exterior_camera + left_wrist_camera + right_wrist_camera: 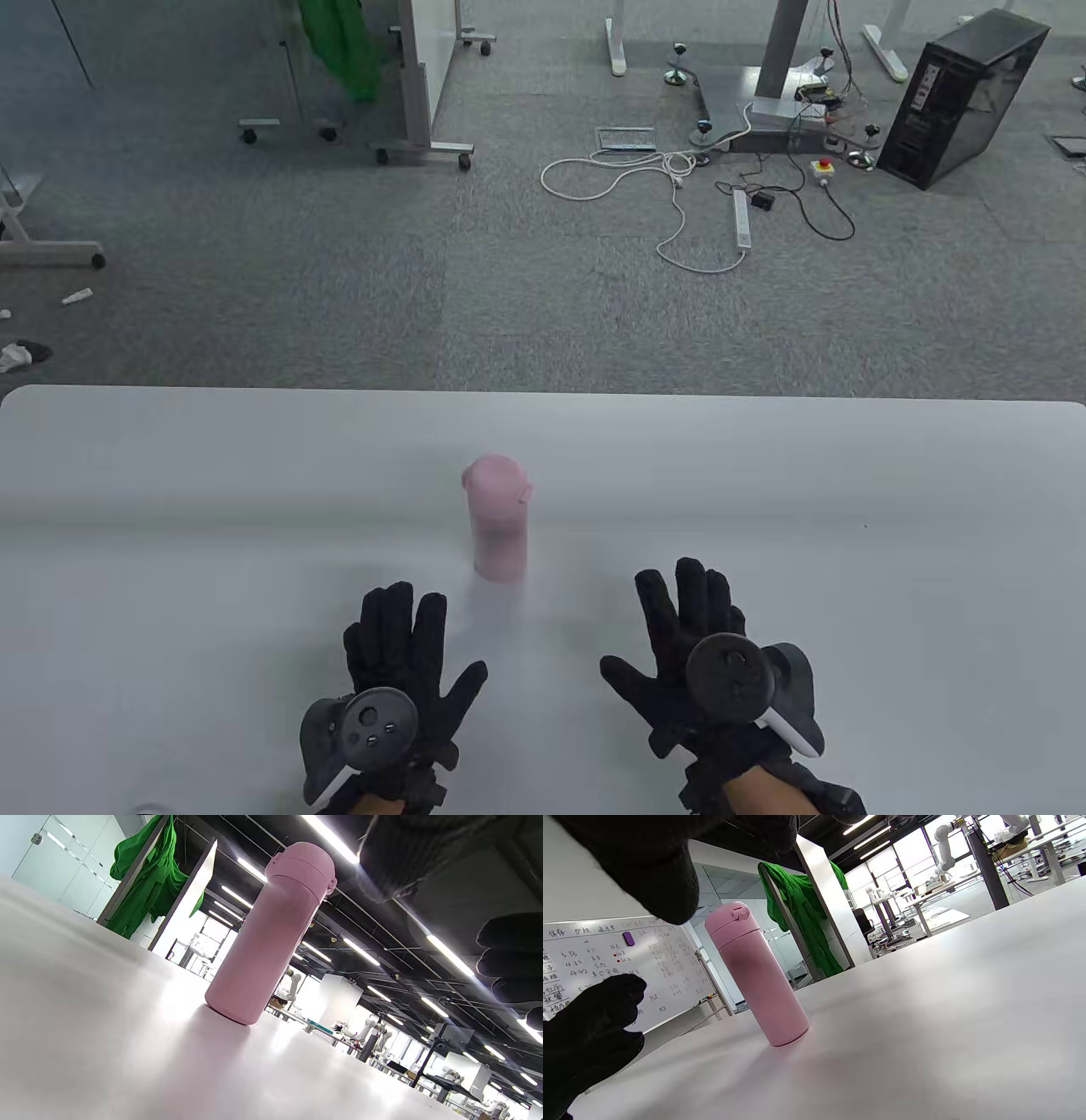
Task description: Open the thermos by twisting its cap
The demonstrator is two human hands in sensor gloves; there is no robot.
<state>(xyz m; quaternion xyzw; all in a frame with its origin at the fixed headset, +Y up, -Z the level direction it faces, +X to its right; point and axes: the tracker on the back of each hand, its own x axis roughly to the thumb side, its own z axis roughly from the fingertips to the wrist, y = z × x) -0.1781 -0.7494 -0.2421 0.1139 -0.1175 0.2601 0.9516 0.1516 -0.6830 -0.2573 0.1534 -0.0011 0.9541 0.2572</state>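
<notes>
A pink thermos stands upright near the middle of the white table, its pink cap on top. It also shows in the left wrist view and in the right wrist view. My left hand is open, fingers spread, palm down, just near and left of the thermos. My right hand is open too, fingers spread, near and right of it. Neither hand touches the thermos. Gloved fingers hang at the right edge of the left wrist view.
The table's far edge runs across the middle of the table view; beyond it is carpet with cables, a computer tower and a rolling whiteboard stand. A green cloth hangs behind.
</notes>
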